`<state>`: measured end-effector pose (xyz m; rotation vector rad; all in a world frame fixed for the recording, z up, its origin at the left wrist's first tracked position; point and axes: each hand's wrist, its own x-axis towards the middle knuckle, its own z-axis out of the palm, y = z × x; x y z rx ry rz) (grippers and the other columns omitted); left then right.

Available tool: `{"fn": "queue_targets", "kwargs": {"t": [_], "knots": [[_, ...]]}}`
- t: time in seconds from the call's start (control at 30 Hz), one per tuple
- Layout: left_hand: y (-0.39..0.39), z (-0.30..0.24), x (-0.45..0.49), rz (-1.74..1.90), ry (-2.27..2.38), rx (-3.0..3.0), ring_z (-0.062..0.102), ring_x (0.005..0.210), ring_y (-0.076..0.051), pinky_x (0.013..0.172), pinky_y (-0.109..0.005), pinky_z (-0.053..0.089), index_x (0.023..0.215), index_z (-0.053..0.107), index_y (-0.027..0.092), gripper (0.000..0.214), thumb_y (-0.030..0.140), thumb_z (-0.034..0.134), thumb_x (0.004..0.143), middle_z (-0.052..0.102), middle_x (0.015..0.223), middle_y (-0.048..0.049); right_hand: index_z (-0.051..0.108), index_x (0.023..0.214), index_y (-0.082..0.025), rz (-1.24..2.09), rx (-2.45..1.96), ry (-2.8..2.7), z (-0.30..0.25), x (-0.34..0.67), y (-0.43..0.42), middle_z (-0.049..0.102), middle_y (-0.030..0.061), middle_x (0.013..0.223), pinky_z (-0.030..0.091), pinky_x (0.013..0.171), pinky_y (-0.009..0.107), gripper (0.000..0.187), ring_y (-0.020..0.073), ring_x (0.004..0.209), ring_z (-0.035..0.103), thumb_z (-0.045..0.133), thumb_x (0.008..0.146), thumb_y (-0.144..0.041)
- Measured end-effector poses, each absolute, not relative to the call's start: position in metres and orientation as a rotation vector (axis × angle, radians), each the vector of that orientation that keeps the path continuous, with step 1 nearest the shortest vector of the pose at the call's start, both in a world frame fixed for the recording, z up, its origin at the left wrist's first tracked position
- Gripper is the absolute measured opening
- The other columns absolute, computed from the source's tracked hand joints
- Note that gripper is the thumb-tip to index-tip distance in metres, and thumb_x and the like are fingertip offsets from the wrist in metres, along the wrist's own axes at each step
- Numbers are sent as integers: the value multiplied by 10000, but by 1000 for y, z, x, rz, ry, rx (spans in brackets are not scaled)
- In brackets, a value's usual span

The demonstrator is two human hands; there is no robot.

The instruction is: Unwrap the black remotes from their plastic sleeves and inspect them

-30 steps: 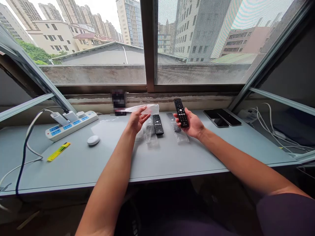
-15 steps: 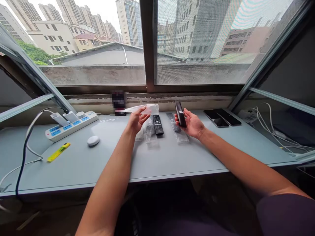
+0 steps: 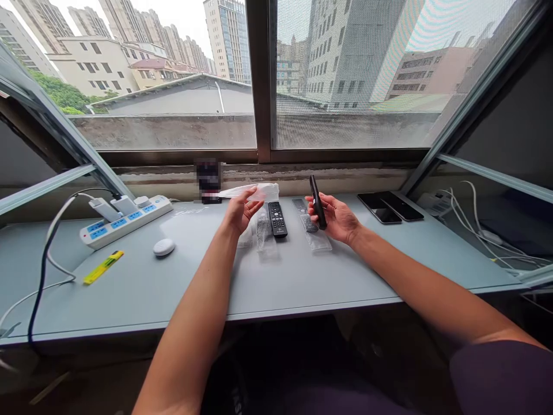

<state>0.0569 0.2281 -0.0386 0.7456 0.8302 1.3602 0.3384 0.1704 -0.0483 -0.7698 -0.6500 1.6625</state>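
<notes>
A black remote control (image 3: 318,202) is in my right hand (image 3: 339,219), held above the desk with its narrow side facing me. My left hand (image 3: 242,210) pinches a thin, whitish plastic bag (image 3: 263,191) that stretches sideways past the fingers. On the desk between the hands lies another black remote (image 3: 277,219), its buttons up. Just left of it is a remote in a clear plastic sleeve (image 3: 264,233). A further bagged remote (image 3: 310,225) lies below my right hand, partly hidden by it.
Two dark phones (image 3: 391,207) lie at the right rear of the desk (image 3: 285,288). To the left are a power strip (image 3: 129,222) with plugs and cables, a yellow packet (image 3: 103,267) and a round white device (image 3: 164,248). A blurred dark object (image 3: 209,181) stands by the window.
My right hand has turned the remote from showing its broad dark face to showing its edge. The left hand and the bag have stayed in place.
</notes>
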Motion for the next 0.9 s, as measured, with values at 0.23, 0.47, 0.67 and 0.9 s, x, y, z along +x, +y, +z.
{"fn": "queue_targets", "kwargs": {"t": [0.23, 0.47, 0.67, 0.9], "knots": [[228, -39, 57, 1360, 823, 747, 815, 1078, -212, 991, -306, 677, 1075, 741, 193, 233, 195, 870, 880, 799, 1224, -105, 753, 1211, -211, 1716, -750, -687, -50, 337, 172, 847, 110, 1206, 724, 711, 335, 238, 207, 883, 808, 541, 1146, -296], [228, -39, 57, 1357, 827, 740, 817, 1055, -201, 963, -282, 677, 1052, 743, 195, 177, 179, 834, 902, 804, 1209, -99, 778, 1154, -176, 1674, -776, -794, -50, 336, 170, 865, 145, 1194, 735, 860, 337, 244, 230, 1056, 851, 599, 1150, -342], [228, -40, 56, 1358, 826, 739, 816, 1070, -203, 972, -285, 677, 1074, 744, 199, 217, 194, 862, 892, 804, 1206, -97, 805, 1070, -255, 1577, -750, -884, -53, 336, 169, 862, 44, 1281, 709, 931, 306, 76, 190, 1142, 827, 831, 1003, -280], [229, -40, 56, 1360, 824, 728, 816, 1037, -194, 964, -283, 681, 1058, 740, 200, 224, 186, 868, 874, 800, 1203, -93, 759, 1081, -302, 1072, -786, -1108, -57, 328, 163, 824, 17, 1331, 638, 1122, 450, 448, 249, 1251, 753, 1010, 735, -168]]}}
